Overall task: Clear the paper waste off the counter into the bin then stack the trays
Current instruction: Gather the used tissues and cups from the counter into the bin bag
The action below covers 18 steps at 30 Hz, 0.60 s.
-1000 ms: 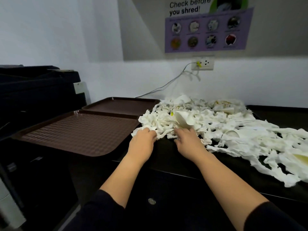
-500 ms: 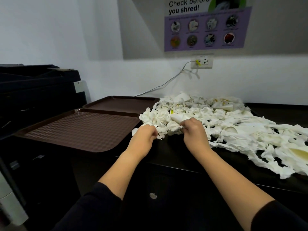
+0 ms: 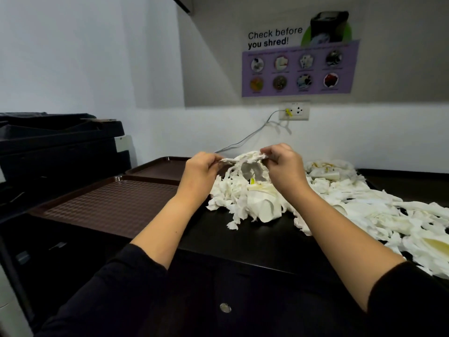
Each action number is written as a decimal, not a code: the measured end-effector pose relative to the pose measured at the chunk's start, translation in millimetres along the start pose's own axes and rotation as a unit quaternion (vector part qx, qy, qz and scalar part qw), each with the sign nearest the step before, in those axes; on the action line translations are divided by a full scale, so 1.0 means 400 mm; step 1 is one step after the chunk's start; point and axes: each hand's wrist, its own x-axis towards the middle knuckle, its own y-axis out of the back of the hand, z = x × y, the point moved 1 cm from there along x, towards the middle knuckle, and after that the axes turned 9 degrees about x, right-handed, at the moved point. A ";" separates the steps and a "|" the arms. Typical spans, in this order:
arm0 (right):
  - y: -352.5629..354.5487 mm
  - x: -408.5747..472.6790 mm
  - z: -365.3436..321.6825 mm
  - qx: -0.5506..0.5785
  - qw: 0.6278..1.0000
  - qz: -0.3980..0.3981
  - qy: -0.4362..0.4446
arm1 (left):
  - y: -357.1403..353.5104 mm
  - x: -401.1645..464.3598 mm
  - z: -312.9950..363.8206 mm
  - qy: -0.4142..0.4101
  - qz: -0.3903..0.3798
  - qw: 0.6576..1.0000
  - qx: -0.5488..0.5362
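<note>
1. Far left, a dark machine (image 3: 60, 142) stands against the wall.
2. Next, two brown trays lie side by side, unstacked: the near tray (image 3: 109, 205) in front, the far tray (image 3: 160, 167) just behind it.
3. The left hand (image 3: 200, 170) is up above the tabletop (image 3: 255, 237), fingers pinching one end of a lifted clump of paper (image 3: 245, 164).
4. The right hand (image 3: 283, 166) pinches the clump's other end, fingers curled tight.
5. Shreds trail down from the clump into the paper waste (image 3: 352, 210), which sprawls across the tabletop to the right edge.
</note>
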 end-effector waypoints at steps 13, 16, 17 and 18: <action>-0.185 -0.072 -0.208 0.124 0.988 -0.085 0.044 | 0.269 -0.108 -0.094 0.052 0.048 0.996 0.052; -0.286 -0.127 -0.276 0.154 0.977 -0.137 0.056 | 0.375 -0.180 -0.150 0.097 0.056 0.992 0.063; -0.320 -0.152 -0.301 0.166 0.973 -0.154 0.053 | 0.408 -0.211 -0.169 0.115 0.056 0.990 0.063; -0.354 -0.179 -0.324 0.176 0.968 -0.172 0.050 | 0.440 -0.244 -0.191 0.132 0.057 0.988 0.065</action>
